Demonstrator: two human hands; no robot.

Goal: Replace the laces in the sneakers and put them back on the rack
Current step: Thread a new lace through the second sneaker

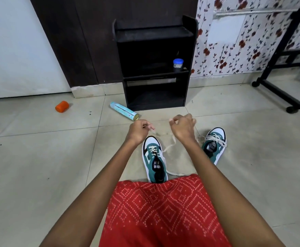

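Note:
Two teal and white sneakers stand on the tiled floor. The near sneaker (154,160) sits just in front of my red patterned lap, laced only through its lowest eyelets. Its white lace (170,146) trails up to both hands and also lies loose on the floor to its right. My left hand (139,130) pinches one lace end above the toe. My right hand (183,126) is closed on the other part of the lace. The second sneaker (214,145) stands to the right, partly behind my right forearm, fully laced. A black rack (154,68) stands against the wall ahead.
A light blue spray can (124,111) lies on the floor by the rack's left foot. An orange cap (62,106) lies further left. A small blue-lidded jar (178,64) sits on the rack's middle shelf. A black wheeled stand (279,91) is at the right.

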